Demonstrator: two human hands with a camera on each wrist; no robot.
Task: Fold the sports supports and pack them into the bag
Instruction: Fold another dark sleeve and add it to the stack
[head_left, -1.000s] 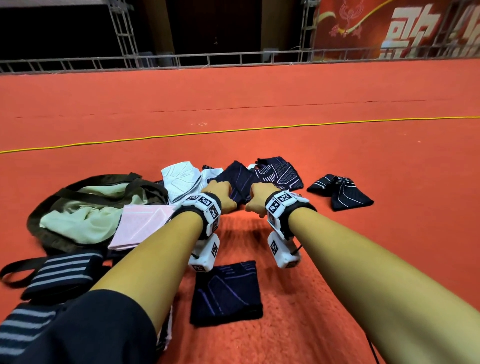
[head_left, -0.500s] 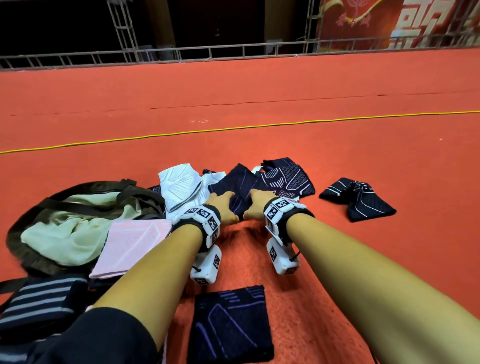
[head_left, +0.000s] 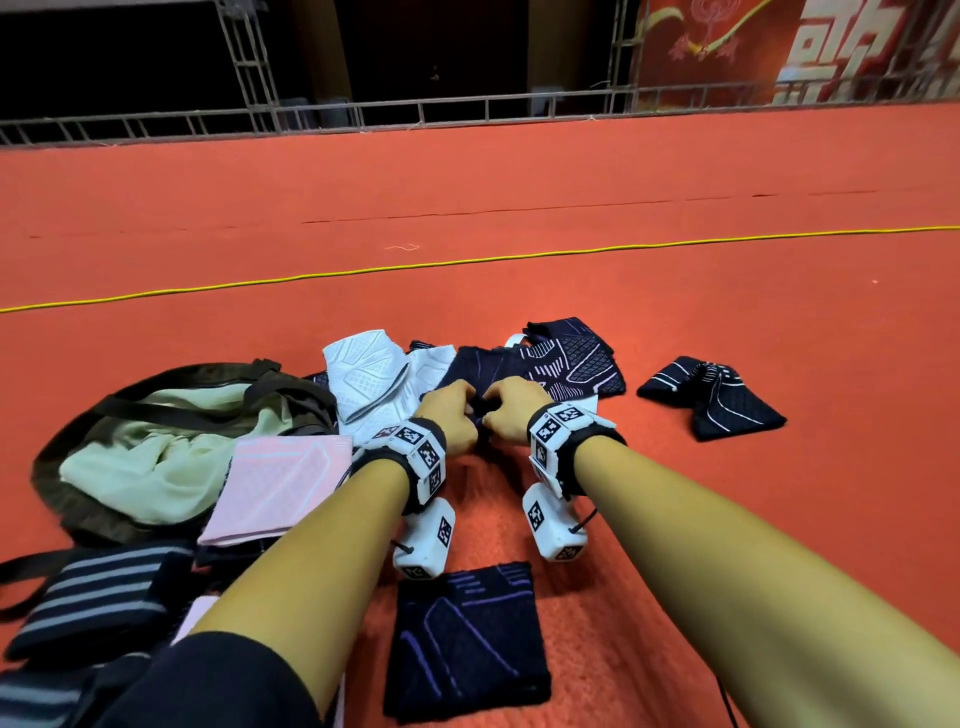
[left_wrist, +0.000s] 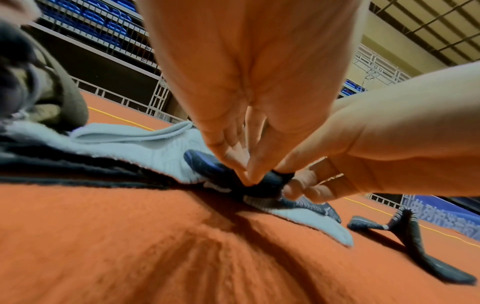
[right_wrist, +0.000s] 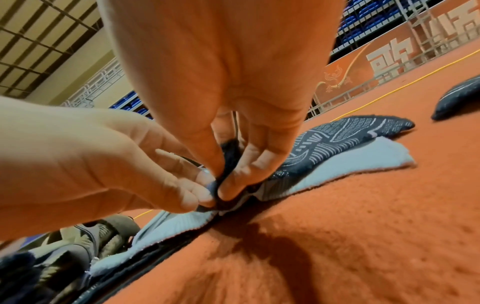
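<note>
A dark navy support (head_left: 480, 370) lies in a pile on the red carpet, on top of white supports (head_left: 371, 382). My left hand (head_left: 451, 418) and right hand (head_left: 506, 410) sit close together at its near edge, and each pinches the navy fabric between thumb and fingers. In the left wrist view my left hand (left_wrist: 248, 176) pinches the navy edge (left_wrist: 207, 166). My right hand (right_wrist: 221, 185) in the right wrist view lifts a small fold of it (right_wrist: 230, 156). The olive bag (head_left: 156, 447) lies open to the left.
A folded navy support (head_left: 467, 639) lies near me between my arms. A pink support (head_left: 280, 488) rests against the bag. Striped grey supports (head_left: 88, 597) lie at lower left, a patterned navy one (head_left: 576, 358) behind my hands, a crumpled dark one (head_left: 711, 397) right. A yellow cord (head_left: 467, 260) crosses farther off.
Both hands have drawn closer together on the navy support's near edge, and their fingers have curled into a pinch that lifts the fabric slightly.
</note>
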